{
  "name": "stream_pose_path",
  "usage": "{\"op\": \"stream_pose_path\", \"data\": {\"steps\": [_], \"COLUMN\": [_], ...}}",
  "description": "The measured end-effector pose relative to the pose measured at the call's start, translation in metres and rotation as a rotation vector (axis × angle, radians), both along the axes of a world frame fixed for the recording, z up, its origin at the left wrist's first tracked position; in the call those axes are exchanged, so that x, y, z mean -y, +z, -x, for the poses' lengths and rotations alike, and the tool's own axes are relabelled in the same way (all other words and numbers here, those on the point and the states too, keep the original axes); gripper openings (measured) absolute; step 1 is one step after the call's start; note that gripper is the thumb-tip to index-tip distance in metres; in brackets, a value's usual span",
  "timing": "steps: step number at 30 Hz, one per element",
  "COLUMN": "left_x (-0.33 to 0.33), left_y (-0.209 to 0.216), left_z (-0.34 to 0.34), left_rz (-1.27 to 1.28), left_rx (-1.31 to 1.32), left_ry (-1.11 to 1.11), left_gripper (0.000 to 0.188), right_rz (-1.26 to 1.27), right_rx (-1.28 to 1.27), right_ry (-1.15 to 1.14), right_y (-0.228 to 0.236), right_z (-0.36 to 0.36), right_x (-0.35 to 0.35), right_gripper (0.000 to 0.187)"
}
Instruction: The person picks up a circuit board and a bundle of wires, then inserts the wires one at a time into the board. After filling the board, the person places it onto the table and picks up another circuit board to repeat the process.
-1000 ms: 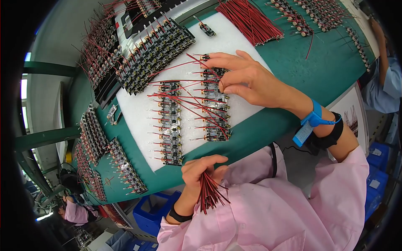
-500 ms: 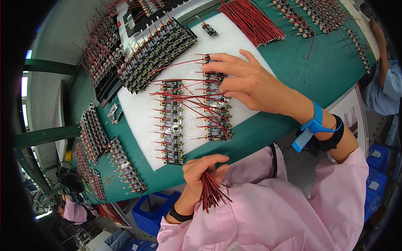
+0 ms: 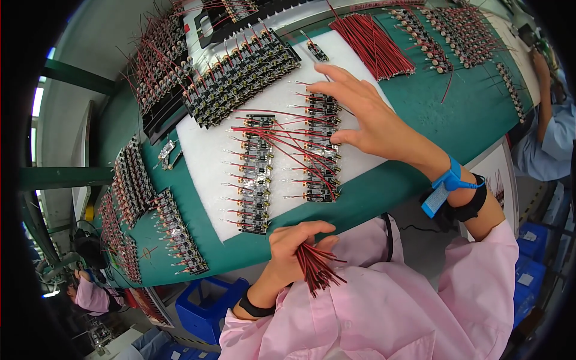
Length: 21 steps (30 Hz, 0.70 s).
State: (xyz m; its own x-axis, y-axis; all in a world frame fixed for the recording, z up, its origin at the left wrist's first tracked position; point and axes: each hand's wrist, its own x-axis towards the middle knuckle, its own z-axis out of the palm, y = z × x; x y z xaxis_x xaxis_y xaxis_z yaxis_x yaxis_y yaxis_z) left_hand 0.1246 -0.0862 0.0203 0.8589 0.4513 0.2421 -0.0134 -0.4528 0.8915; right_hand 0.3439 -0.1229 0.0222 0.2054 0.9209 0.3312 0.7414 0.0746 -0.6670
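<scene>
My left hand point(image 3: 288, 246), at the table's near edge, is closed around a bundle of red and black wires point(image 3: 318, 273), whose ends fan out below the fist. My right hand point(image 3: 375, 117) hovers with fingers apart over the upper part of the right column of small circuit boards point(image 3: 322, 174). Its thumb is close to the column's edge; whether it touches is unclear. A second column of boards point(image 3: 255, 186) lies to the left. Several red wires point(image 3: 288, 144) cross loosely between the two columns. Both columns rest on a white foam sheet point(image 3: 207, 180).
A dense block of boards point(image 3: 240, 75) sits at the foam's far left, and a single board point(image 3: 317, 51) at its far edge. Red wires point(image 3: 372, 45) lie piled on the green mat point(image 3: 438, 114). More board rows point(image 3: 180, 234) flank the left. A blue stool point(image 3: 207, 306) stands below.
My right hand's fingers, bent over the right column before, have spread apart and straightened. My left hand keeps its hold on the wires. The whole view has shifted slightly.
</scene>
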Motion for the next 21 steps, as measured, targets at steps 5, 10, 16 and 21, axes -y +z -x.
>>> {"op": "stream_pose_path", "data": {"steps": [5, 10, 16, 21], "left_x": [-0.001, 0.0, -0.001, -0.002], "left_y": [-0.002, -0.003, 0.0, 0.0], "left_z": [0.0, 0.0, 0.0, 0.0], "left_rz": [-0.018, 0.002, 0.038, 0.04], "left_rx": [0.019, 0.043, 0.045, 0.069], "left_ry": [-0.01, -0.01, -0.049, -0.048], "left_gripper": [0.02, 0.02, 0.018, 0.018], "right_rz": [0.142, 0.205, 0.055, 0.142], "right_rx": [-0.002, 0.01, -0.089, 0.019], "right_ry": [-0.063, -0.053, -0.034, -0.216], "right_y": [0.012, 0.021, 0.018, 0.025], "right_z": [0.002, 0.004, -0.007, -0.018], "right_x": [-0.005, -0.007, 0.003, 0.013], "right_gripper": [0.074, 0.078, 0.067, 0.04]}}
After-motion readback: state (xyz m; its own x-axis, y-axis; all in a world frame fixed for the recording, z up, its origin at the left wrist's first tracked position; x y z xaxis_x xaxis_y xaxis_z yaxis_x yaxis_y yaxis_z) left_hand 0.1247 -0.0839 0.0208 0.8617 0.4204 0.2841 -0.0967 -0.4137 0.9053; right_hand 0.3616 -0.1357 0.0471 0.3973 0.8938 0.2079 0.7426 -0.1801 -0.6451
